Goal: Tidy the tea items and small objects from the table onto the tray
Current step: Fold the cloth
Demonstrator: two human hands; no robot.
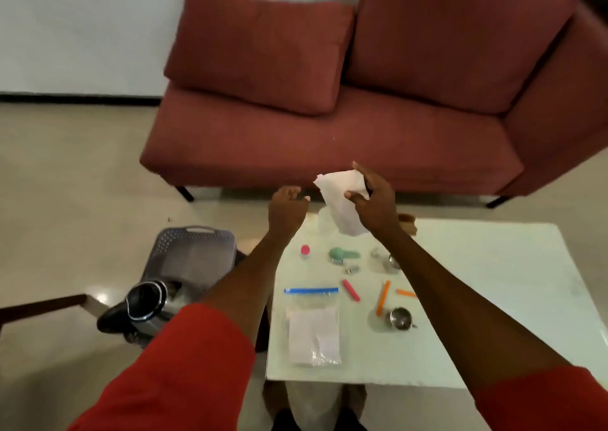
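Observation:
My right hand [373, 200] holds a white paper napkin [342, 200] raised above the far edge of the white table [493, 282]. Just to its left, my left hand [288, 208] is open with nothing in it. On the table lie a zip bag with a blue seal [314, 325], a pink stick [350, 290], two orange sticks [383, 298], a small steel cup [400, 318], a green object [342, 254] and a pink-capped item [305, 250]. A grey tray or basket [192, 252] stands on the floor left of the table.
A red sofa [329, 117] fills the space beyond the table. A black and steel kettle [144, 302] sits at the near end of the grey basket. A brown object [408, 223] shows at the table's far edge behind my right wrist.

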